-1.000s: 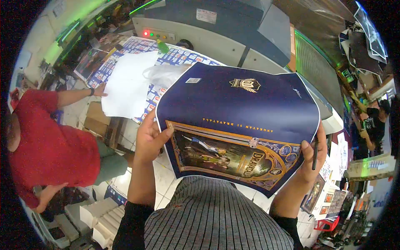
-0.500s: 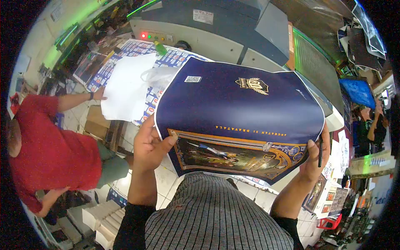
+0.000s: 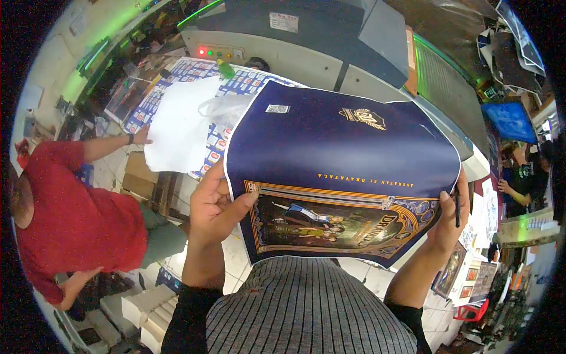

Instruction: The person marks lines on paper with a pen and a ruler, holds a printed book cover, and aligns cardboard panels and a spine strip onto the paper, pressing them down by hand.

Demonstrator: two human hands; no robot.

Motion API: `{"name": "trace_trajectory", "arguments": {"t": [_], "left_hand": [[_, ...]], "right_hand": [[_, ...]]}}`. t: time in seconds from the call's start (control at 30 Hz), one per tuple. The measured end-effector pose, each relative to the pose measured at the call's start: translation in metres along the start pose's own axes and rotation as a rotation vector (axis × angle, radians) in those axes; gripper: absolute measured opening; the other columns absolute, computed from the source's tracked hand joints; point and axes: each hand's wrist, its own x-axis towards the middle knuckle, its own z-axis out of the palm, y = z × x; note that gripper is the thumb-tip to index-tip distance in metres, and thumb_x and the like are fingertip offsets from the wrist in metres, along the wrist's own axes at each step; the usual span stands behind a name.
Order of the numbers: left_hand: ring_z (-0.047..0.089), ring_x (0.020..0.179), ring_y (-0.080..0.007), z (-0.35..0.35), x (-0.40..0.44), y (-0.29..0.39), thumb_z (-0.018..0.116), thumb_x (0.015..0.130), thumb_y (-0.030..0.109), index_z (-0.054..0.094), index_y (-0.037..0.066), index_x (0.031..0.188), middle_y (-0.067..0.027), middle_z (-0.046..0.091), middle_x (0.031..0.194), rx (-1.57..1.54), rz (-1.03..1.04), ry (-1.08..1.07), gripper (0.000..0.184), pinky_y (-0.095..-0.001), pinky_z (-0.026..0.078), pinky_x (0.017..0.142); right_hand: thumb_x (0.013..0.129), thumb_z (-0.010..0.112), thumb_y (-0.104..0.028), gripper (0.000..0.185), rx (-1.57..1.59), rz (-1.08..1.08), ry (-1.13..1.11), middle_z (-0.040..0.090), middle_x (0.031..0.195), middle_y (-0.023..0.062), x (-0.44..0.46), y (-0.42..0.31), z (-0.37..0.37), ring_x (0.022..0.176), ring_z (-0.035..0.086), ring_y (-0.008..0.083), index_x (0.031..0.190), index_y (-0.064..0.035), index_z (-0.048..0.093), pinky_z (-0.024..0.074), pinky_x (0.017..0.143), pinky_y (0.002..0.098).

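"Leftmost in the workroom, what's there?"

"Someone in a red shirt (image 3: 88, 206), one hand (image 3: 142, 136) on the white sheet (image 3: 180, 121) that covers part of the patterned table's (image 3: 213, 150) left edge."

"And the poster (image 3: 342, 141)?"

"In the air between the left hand (image 3: 213, 206) and right hand (image 3: 448, 224), partly hiding the table; its wider visible span runs hand to hand, neither nearer."

"Fingers?"

"Left ones pinch its edge, thumb on top; right ones likewise opposite, a thin dark stick (image 3: 457, 209) beside them."

"Beyond?"

"Grey machine (image 3: 265, 38) behind the table; loose papers (image 3: 486, 212) far right."
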Motion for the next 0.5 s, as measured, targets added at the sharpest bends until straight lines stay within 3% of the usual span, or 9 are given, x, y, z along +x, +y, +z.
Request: {"name": "trace_trajectory", "arguments": {"t": [0.23, 0.33, 0.4, 0.43, 0.5], "left_hand": [[0.059, 0.117, -0.0202, -0.001, 0.006, -0.002, 0.060, 0.086, -0.012, 0.038, -0.009, 0.141, -0.0176, 0.063, 0.126, -0.019, 0.046, -0.050, 0.060, -0.0321, 0.041, 0.103], [0.061, 0.108, -0.0179, 0.013, 0.035, -0.001, 0.063, 0.087, -0.007, 0.045, -0.006, 0.136, -0.0124, 0.065, 0.117, 0.067, 0.035, -0.031, 0.052, -0.0312, 0.042, 0.100], [0.061, 0.103, -0.0164, 0.042, 0.078, 0.014, 0.067, 0.088, 0.000, 0.051, -0.003, 0.131, -0.0089, 0.065, 0.113, -0.008, 0.097, 0.060, 0.046, -0.0320, 0.044, 0.098], [0.060, 0.102, -0.0155, 0.056, 0.093, 0.033, 0.071, 0.088, 0.007, 0.052, -0.003, 0.130, -0.0089, 0.064, 0.115, -0.079, 0.116, 0.053, 0.047, -0.0330, 0.046, 0.096], [0.061, 0.104, -0.0154, 0.074, 0.114, 0.077, 0.072, 0.088, 0.008, 0.050, -0.003, 0.132, -0.0105, 0.063, 0.120, -0.118, 0.447, -0.032, 0.050, -0.0328, 0.047, 0.096]], "right_hand": [[0.081, 0.073, -0.027, 0.075, -0.031, -0.021, 0.035, 0.053, 0.137, 0.0175, -0.002, 0.005, -0.006, 0.125, 0.052, 0.0254, 0.141, 0.0072, 0.044, 0.0368, 0.108, 0.0369], [0.085, 0.072, -0.029, 0.071, -0.096, -0.126, 0.078, 0.053, 0.136, 0.0158, 0.014, -0.018, -0.008, 0.122, 0.052, 0.0247, 0.140, 0.0070, 0.046, 0.0374, 0.107, 0.0369], [0.086, 0.071, -0.027, 0.069, -0.289, -0.278, 0.185, 0.052, 0.137, 0.0154, 0.028, -0.055, -0.016, 0.123, 0.052, 0.0256, 0.142, 0.0052, 0.045, 0.0369, 0.108, 0.0373], [0.086, 0.070, -0.023, 0.069, -0.239, -0.359, 0.308, 0.052, 0.139, 0.0164, 0.034, -0.072, -0.023, 0.124, 0.051, 0.0276, 0.143, 0.0032, 0.043, 0.0357, 0.109, 0.0391], [0.083, 0.070, -0.018, 0.068, -0.078, -0.605, 0.443, 0.051, 0.139, 0.0183, 0.037, -0.116, -0.038, 0.126, 0.050, 0.0302, 0.143, 0.0010, 0.045, 0.0340, 0.110, 0.0409]]}}
